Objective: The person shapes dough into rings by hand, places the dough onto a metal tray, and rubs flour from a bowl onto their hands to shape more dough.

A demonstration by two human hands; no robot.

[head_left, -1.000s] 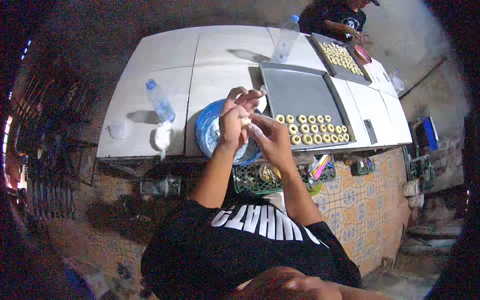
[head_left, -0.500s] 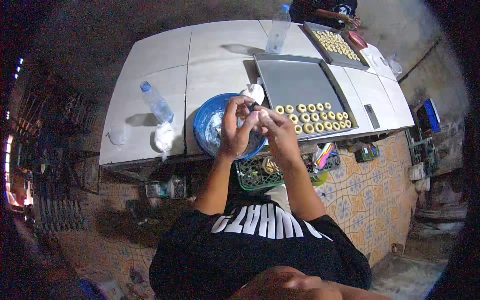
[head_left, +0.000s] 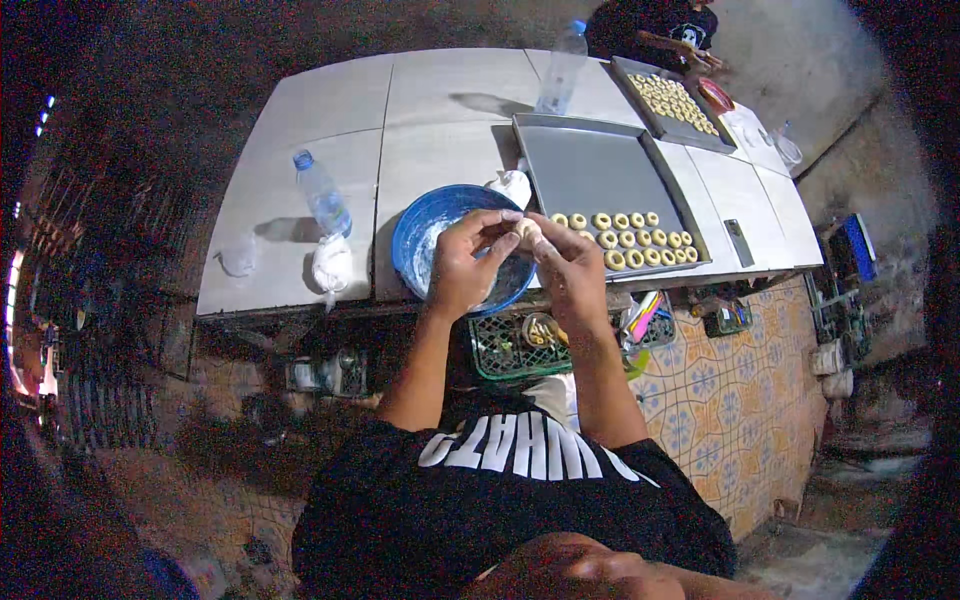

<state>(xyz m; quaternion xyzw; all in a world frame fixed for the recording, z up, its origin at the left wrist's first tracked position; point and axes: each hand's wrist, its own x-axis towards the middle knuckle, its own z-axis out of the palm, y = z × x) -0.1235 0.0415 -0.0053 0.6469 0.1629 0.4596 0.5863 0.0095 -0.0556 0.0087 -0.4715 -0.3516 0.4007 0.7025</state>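
Over the right rim of a blue basin dusted inside with white powder, my hands meet at the fingertips. Between them is a small pale lump of dough, partly hidden by the fingers. My left hand pinches it from one side with thumb and fingers. From the other side, my right hand grips it too. Just right of my hands, a metal tray holds rows of small dough rings along its near side. A tied white bag lies between basin and tray.
Plastic bottles stand left and at the back. Another white bag sits near the front edge; a phone lies right of the tray. Farther off, a second tray of rings lies near another person. Below hangs a green crate.
The view has shifted slightly. My fingers have drawn closer around the dough lump, which shows more plainly now. The dark thing seen at my fingertips before no longer shows.
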